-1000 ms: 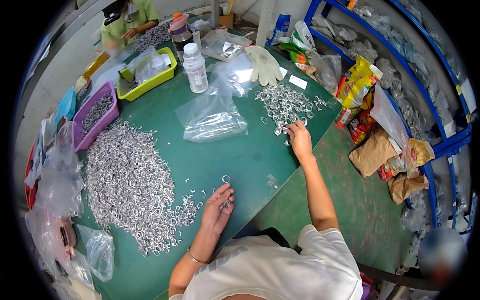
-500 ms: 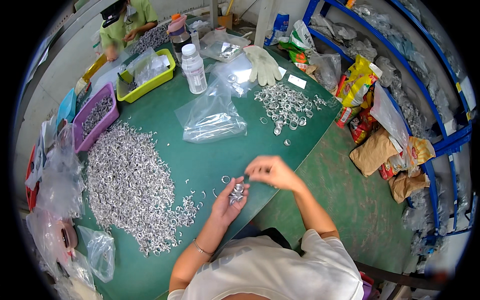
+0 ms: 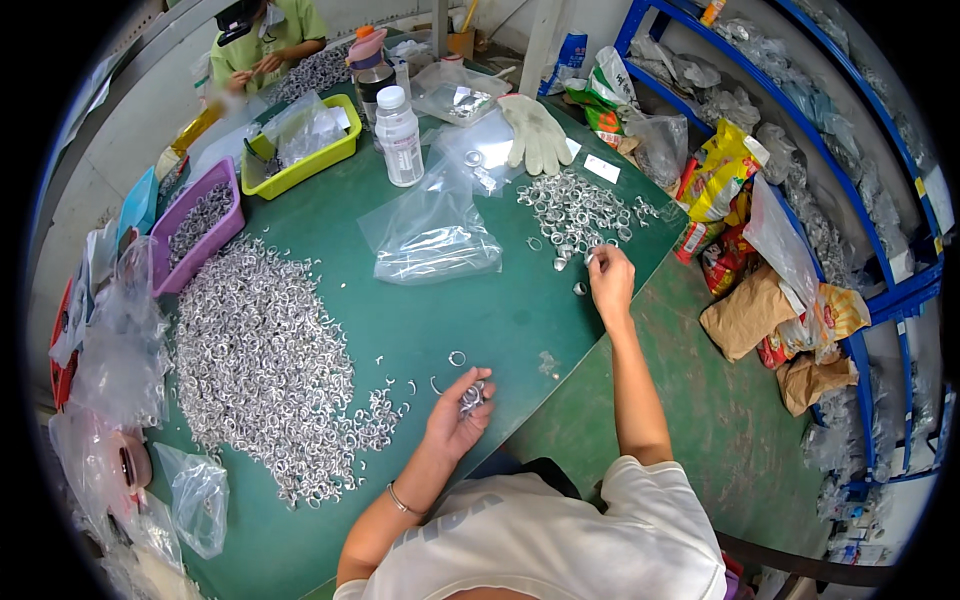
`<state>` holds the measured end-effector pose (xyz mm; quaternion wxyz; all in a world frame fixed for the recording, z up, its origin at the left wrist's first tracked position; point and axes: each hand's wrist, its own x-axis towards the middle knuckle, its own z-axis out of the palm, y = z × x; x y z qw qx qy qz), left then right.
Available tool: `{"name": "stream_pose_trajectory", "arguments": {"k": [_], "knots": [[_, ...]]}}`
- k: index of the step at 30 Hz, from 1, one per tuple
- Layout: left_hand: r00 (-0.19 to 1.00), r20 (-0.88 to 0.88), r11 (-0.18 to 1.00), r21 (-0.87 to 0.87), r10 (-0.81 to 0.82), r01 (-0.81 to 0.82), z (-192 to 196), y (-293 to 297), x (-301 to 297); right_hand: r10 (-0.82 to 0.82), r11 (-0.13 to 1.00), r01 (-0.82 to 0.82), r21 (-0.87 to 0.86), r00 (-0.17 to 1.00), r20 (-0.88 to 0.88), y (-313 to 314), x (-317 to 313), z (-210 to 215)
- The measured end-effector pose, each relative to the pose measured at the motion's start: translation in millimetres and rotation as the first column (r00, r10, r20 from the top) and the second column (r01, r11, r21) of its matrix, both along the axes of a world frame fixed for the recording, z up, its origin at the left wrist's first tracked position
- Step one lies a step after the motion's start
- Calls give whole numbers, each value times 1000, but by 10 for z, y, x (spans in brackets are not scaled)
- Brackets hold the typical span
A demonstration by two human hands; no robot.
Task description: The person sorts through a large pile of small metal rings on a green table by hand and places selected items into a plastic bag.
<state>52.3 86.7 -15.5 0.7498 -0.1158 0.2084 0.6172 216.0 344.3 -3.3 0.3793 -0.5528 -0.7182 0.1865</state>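
Note:
My left hand (image 3: 461,418) is palm up near the table's front edge, its fingers curled around several silvery metal rings (image 3: 471,398). A single ring (image 3: 457,358) lies on the green table just beyond it. Farther out to the right, my right hand (image 3: 611,284) pinches a metal ring (image 3: 592,257) between thumb and fingertips, at the near edge of a small pile of rings (image 3: 575,208). One more ring (image 3: 580,289) rests beside that hand. To the left of my left hand spreads a large heap of open, curved metal pieces (image 3: 262,365).
Clear plastic bags (image 3: 435,235) lie mid-table, with a white bottle (image 3: 399,140) and a glove (image 3: 537,135) behind. Yellow-green (image 3: 305,170) and purple (image 3: 236,215) baskets stand at left. Across the table a person in green (image 3: 290,30) works. Blue shelving (image 3: 905,290) and bags (image 3: 725,170) are on the right.
My right hand has moved from beside my left hand out to the small ring pile. My left hand has stayed nearly in place, its fingers curling more around the rings.

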Motion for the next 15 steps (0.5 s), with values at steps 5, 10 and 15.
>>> {"name": "stream_pose_trajectory", "arguments": {"k": [5, 10, 15], "knots": [[996, -90, 998, -56, -3, -2, 56, 22, 50, 89, 950, -177, 255, 942, 322, 49, 23, -67], [994, -99, 996, -77, 39, -46, 3, 7, 47, 234, 875, -381, 298, 873, 429, -128, -200, 58], [998, -60, 1000, 5, 27, -27, -67, -17, 13, 273, 912, -331, 242, 931, 243, -127, -251, 67]]}}
